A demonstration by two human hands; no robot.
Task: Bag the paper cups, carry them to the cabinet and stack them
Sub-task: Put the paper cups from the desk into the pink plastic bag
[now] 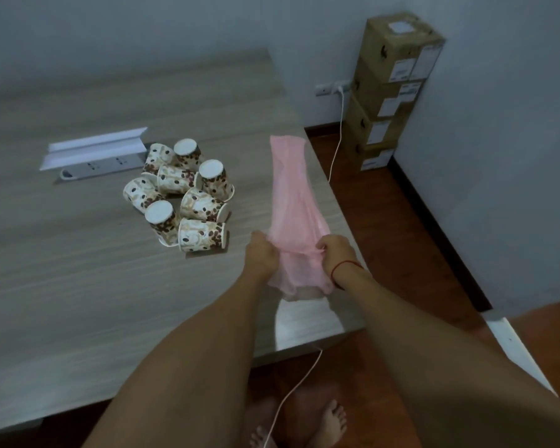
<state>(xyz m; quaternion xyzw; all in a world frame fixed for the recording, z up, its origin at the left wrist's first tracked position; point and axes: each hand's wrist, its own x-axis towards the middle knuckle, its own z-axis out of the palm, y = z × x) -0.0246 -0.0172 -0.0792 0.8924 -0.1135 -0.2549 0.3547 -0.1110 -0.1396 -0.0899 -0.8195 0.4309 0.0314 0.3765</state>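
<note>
Several paper cups [181,194] printed with coffee beans lie in a loose cluster on the wooden table [78,270], some upside down, some on their sides. To their right a thin pink plastic bag [290,195] stretches along the table's right edge. My left hand [262,252] and my right hand [334,252] both pinch the bag's near end, a short way apart, with crumpled plastic hanging below them. Both hands are right of the cups and apart from them.
A grey power strip [101,166] and a white folded paper [94,148] lie behind the cups. Stacked cardboard boxes [388,92] stand against the wall at the right. A white cable [335,150] runs from the wall socket down across the floor past the table's corner.
</note>
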